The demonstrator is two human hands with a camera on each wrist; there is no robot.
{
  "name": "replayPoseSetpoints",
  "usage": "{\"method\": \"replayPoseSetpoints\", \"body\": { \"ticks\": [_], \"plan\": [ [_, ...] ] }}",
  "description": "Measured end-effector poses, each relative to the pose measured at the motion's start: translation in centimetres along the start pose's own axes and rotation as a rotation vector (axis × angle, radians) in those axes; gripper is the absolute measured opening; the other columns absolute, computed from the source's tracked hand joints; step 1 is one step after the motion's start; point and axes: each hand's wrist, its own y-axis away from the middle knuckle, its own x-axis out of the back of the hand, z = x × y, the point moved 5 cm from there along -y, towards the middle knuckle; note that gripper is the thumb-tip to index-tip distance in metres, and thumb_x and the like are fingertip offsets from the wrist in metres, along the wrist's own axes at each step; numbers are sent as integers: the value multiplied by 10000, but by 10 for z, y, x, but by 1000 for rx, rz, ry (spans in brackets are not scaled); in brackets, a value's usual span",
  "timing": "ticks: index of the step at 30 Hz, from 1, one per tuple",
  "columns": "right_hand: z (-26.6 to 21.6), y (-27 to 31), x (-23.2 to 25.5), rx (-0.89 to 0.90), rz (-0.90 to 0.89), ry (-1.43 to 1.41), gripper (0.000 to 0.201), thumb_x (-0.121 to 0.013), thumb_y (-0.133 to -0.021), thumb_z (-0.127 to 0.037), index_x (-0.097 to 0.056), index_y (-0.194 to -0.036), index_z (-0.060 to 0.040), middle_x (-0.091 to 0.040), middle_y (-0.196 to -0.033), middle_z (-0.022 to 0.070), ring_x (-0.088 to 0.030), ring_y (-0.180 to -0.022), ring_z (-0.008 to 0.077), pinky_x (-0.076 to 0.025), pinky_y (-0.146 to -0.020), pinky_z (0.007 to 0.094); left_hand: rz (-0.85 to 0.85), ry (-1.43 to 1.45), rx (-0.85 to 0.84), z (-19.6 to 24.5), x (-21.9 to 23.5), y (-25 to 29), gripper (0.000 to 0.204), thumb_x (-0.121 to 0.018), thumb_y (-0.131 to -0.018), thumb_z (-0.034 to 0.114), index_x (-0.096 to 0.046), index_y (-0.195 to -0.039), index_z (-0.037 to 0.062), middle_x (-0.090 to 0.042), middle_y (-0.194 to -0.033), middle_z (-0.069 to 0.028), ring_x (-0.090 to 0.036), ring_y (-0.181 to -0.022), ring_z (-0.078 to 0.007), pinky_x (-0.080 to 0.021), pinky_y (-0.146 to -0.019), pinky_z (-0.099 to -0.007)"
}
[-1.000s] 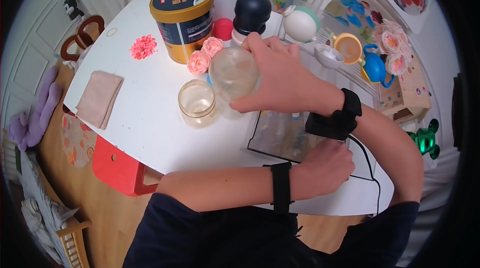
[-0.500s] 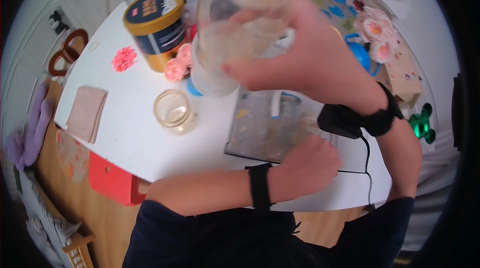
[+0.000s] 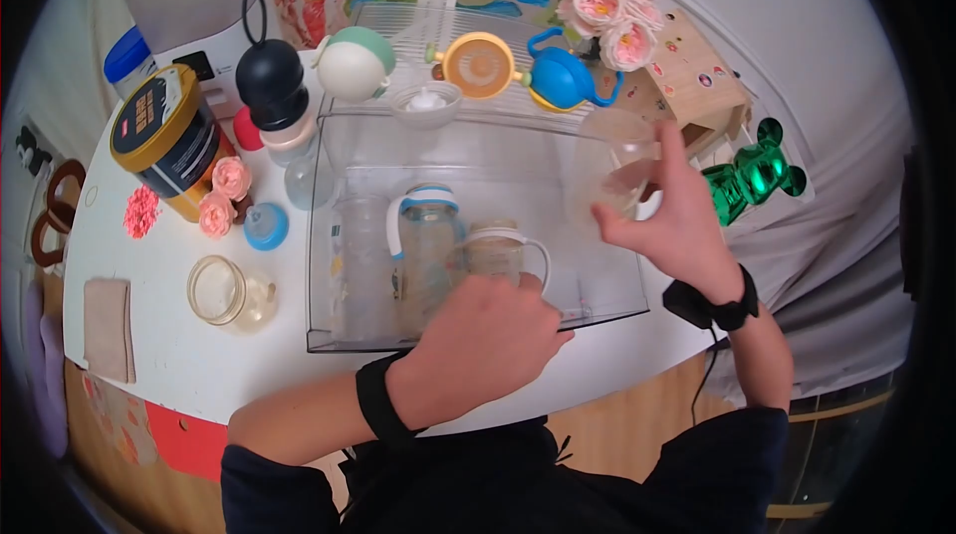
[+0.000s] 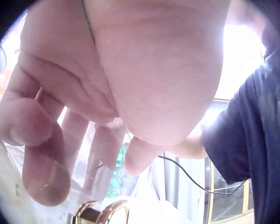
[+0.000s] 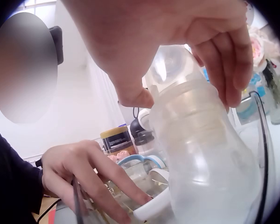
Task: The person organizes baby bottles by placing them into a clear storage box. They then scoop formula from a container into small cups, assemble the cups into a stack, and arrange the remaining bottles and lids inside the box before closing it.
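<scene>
Right now I am holding a clear baby bottle (image 3: 619,168) in my right hand (image 3: 669,225), fingers and thumb curled round its body, just over the right end of the clear plastic bin (image 3: 329,265) that I take as my landmark. From the right wrist camera, the bottle (image 5: 203,149) is filling the view, its neck up under my fingertips (image 5: 231,70), tilted above the bin's edge. My left hand (image 3: 485,335) is resting at the bin's near wall, fingers curled over the rim; from the left wrist camera I am seeing only palm and bent fingers (image 4: 51,149), so I cannot tell exactly what they are pinching beyond the rim. Inside the bin, a blue-handled bottle (image 3: 426,235) and a white-handled bottle (image 3: 498,253) are standing side by side near the middle. To the left of the bin, a small glass jar (image 3: 224,293) is sitting on the white table (image 3: 179,365), with a blue cap (image 3: 266,226) and pink flowers (image 3: 221,198) beyond it and a gold-lidded tin (image 3: 164,136) farther back. Behind the bin, an orange cup (image 3: 480,64) and a blue cup (image 3: 561,79) are lying on a drying rack. A green bear figure (image 3: 757,178) is standing to the right of the bin.
</scene>
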Motion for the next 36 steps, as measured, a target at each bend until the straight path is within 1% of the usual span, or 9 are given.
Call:
{"method": "replayPoseSetpoints", "body": {
  "ticks": [4, 14, 17, 23, 26, 27, 31, 32, 36],
  "plan": [
    [6, 0, -31, -87, -130, -20, 878, -861, -796, -389, -417, -1452, -10, -726, -753, 163, -737, -685, 397, -593, -660, 455, -20, -22, 11, 1, 2, -1, 513, -727, -999, 466, -781, -710, 46, -724, -902, -93, -685, -592, -288, -515, -548, -413],
    [-7, -2, -48, 140, -301, 364, 783, -767, -902, -468, -494, -1430, 41, -670, -654, 164, -687, -633, 407, -540, -703, 476, -83, -41, 57, 0, 3, -1, 505, -727, -1007, 479, -794, -738, 58, -771, -1012, -89, -715, -611, -269, -507, -526, -392],
    [-6, 3, -59, 212, -251, 555, 707, -760, -925, -436, -572, -1367, 84, -690, -674, 156, -705, -725, 377, -524, -758, 462, -82, -37, 53, 1, 3, 0, 499, -734, -1000, 479, -793, -735, 59, -772, -1012, -91, -715, -611, -264, -506, -524, -389],
    [-1, 6, -67, 330, -419, 708, 452, -741, -943, -363, -693, -1107, 55, -731, -763, 140, -666, -1024, 360, -508, -866, 444, -53, -33, 48, 1, 2, 0, 498, -736, -991, 480, -789, -729, 59, -763, -1008, -86, -710, -601, -259, -514, -524, -391],
    [2, 9, -60, 317, -368, 705, 408, -740, -943, -344, -682, -1083, 34, -755, -876, 159, -640, -1102, 359, -512, -895, 464, -42, -29, 47, 1, 1, 1, 505, -735, -988, 481, -780, -717, 57, -742, -975, -87, -701, -593, -266, -519, -527, -394],
    [0, 10, -53, 328, -304, 702, 394, -756, -920, -309, -678, -1102, 32, -743, -1005, 201, -611, -1168, 361, -513, -917, 499, -42, -30, 56, 1, 0, 1, 507, -736, -986, 481, -776, -712, 55, -733, -962, -89, -698, -590, -269, -521, -529, -395],
    [-21, 11, -17, 482, -247, 503, 691, -807, -812, -108, -613, -1470, -193, -617, -1336, 121, -568, -1227, 385, -503, -1023, 497, 53, -22, 15, 2, -6, 3, 490, -730, -985, 465, -763, -716, 57, -694, -902, -107, -694, -609, -265, -508, -523, -393],
    [-18, 13, -14, 470, -322, 455, 672, -819, -812, -115, -643, -1456, -195, -561, -1507, 158, -522, -1345, 429, -475, -1110, 513, 73, -40, -4, 3, -9, 3, 481, -730, -985, 455, -759, -716, 58, -687, -890, -110, -691, -612, -262, -504, -522, -393],
    [-13, 25, 6, 363, -331, 281, 612, -850, -824, -199, -697, -1415, -163, -410, -1697, 193, -402, -1491, 485, -404, -1207, 562, -13, -169, -56, 4, -14, 3, 411, -734, -986, 412, -760, -767, 64, -659, -864, -98, -672, -620, -245, -493, -528, -376]
  ]
}}
